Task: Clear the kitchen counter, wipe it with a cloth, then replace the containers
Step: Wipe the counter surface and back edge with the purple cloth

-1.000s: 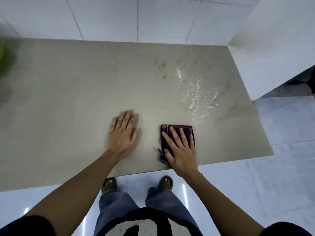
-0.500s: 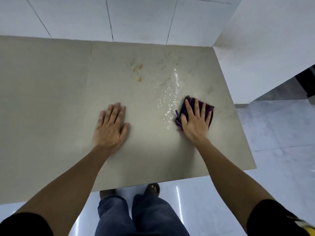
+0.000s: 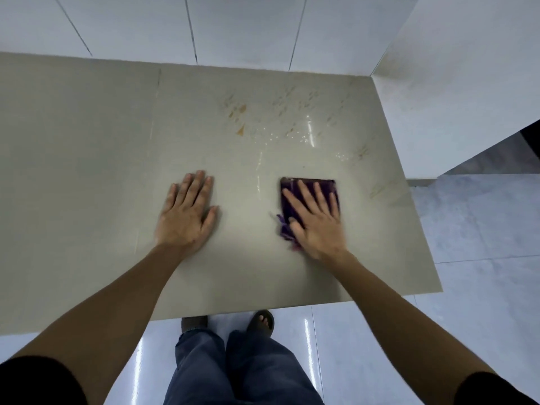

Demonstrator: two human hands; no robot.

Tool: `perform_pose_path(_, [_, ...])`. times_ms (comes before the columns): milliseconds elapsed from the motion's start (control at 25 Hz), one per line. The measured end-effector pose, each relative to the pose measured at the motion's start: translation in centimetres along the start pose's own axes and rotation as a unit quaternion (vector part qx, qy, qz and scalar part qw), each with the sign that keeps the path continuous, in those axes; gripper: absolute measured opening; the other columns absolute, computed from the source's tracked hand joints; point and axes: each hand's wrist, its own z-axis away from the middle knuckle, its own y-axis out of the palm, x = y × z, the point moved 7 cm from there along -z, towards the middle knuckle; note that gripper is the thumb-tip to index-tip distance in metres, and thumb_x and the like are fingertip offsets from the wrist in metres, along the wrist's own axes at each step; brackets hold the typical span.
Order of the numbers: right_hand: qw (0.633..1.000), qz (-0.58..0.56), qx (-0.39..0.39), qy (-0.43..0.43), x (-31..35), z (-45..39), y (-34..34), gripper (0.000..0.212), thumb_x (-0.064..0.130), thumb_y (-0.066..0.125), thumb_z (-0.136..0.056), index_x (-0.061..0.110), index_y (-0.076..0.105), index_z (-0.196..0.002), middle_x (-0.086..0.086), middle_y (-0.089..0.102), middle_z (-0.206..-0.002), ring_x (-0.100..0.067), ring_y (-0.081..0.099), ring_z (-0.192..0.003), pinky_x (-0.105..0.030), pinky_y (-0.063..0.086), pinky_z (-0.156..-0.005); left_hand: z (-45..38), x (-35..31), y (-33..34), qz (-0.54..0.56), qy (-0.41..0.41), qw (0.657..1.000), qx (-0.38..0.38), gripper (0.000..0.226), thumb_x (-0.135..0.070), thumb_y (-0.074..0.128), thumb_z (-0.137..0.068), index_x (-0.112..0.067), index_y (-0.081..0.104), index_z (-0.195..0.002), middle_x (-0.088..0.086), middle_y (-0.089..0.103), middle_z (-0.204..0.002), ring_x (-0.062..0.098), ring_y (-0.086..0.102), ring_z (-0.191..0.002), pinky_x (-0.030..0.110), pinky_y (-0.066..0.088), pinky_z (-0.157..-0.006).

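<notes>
White tiled wall (image 3: 242,27) behind, w/ dark grout lines. Glossy pale floor tiles (image 3: 479,229) at right & below. Blue jeans (image 3: 245,372), dark sandals (image 3: 261,321) at bottom.

cloth (image 3: 330,190): purple | counter (image 3: 87,171): beige, orange-brown stains (image 3: 241,130) | wall tiles (image 3: 242,27): white

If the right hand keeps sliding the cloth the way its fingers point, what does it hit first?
The right hand presses the purple cloth flat, its fingers pointing toward the back wall. First in that line are the water droplets and brown stains on the counter, then probably the tiled wall.
</notes>
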Motion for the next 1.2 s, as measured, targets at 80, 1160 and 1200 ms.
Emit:
perform_pose_path(80, [0.998, 0.024, 0.004, 0.056, -3.7, -0.7, -0.7, 0.063, 0.052, 0.023, -0.091, 0.043, 0.013, -0.153, 0.008, 0.011, -0.164, -0.024, 0.006, -0.152, -0.049, 0.001, -0.122, -0.1, 0.0, 0.1, -0.005, -0.001, 1.000, 0.000, 0.066, -0.052, 0.008, -0.095, -0.025, -0.001, -0.155, -0.005, -0.002, -0.164, 0.012, -0.008, -0.150, 0.038, -0.002, -0.123])
perform_pose_path(1160, [0.987, -0.037, 0.003, 0.156, -1.1, -10.0, -0.7, 0.059, 0.048, 0.031, -0.097, 0.041, 0.013, -0.153, 0.006, 0.009, -0.164, -0.033, 0.001, -0.151, -0.058, -0.004, -0.119, -0.3, -0.2, -0.1, -0.012, -0.008, 1.000, 0.019, 0.068, -0.050, 0.008, -0.093, -0.022, 0.000, -0.155, -0.003, -0.003, -0.164, 0.015, -0.008, -0.151, 0.040, 0.000, -0.123])
perform_pose_path(1200, [0.991, -0.034, 0.008, 0.126, 1.6, -10.9, -0.5, 0.060, 0.048, 0.031, -0.097, 0.040, 0.013, -0.153, 0.006, 0.009, -0.164, -0.033, 0.003, -0.151, -0.057, -0.003, -0.119, -0.3, -0.2, -0.1, -0.014, -0.006, 1.000, 0.018, 0.068, -0.050, 0.008, -0.093, -0.022, 0.000, -0.155, -0.003, -0.002, -0.164, 0.015, -0.007, -0.151, 0.040, -0.001, -0.123])
